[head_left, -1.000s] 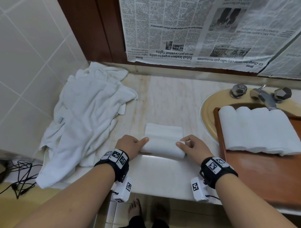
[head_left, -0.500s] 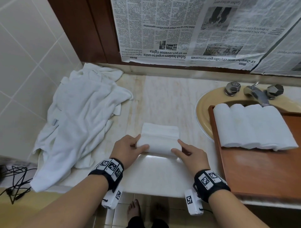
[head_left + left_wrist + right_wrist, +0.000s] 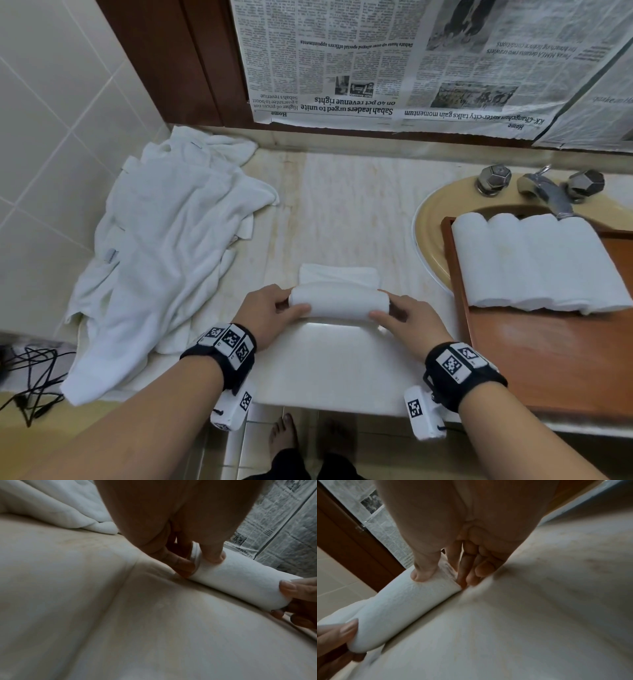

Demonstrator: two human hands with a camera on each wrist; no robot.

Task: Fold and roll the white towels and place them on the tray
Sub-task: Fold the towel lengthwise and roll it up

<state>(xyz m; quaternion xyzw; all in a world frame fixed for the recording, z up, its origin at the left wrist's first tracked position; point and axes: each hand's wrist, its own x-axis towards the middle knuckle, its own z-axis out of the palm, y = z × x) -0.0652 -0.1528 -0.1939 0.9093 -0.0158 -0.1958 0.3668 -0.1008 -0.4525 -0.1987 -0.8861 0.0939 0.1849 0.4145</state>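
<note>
A small white towel (image 3: 339, 301) lies on the marble counter, mostly rolled, with a short flat tail (image 3: 339, 275) beyond the roll. My left hand (image 3: 274, 308) grips the roll's left end, thumb on top (image 3: 214, 555) and fingers behind. My right hand (image 3: 400, 313) grips the right end the same way (image 3: 423, 573). The roll (image 3: 248, 580) (image 3: 399, 609) rests on the counter. A wooden tray (image 3: 565, 359) at the right carries several rolled white towels (image 3: 534, 260) side by side.
A heap of unfolded white towels (image 3: 164, 246) covers the counter's left side by the tiled wall. The tray lies across a beige sink (image 3: 431, 219) with a chrome tap (image 3: 548, 192). Newspaper (image 3: 411, 61) hangs on the wall behind. Black cables (image 3: 30, 380) lie low at the left.
The roll has grown thicker and moved away from me, so the flat tail beyond it is shorter. Both hands followed it forward, holding its ends.
</note>
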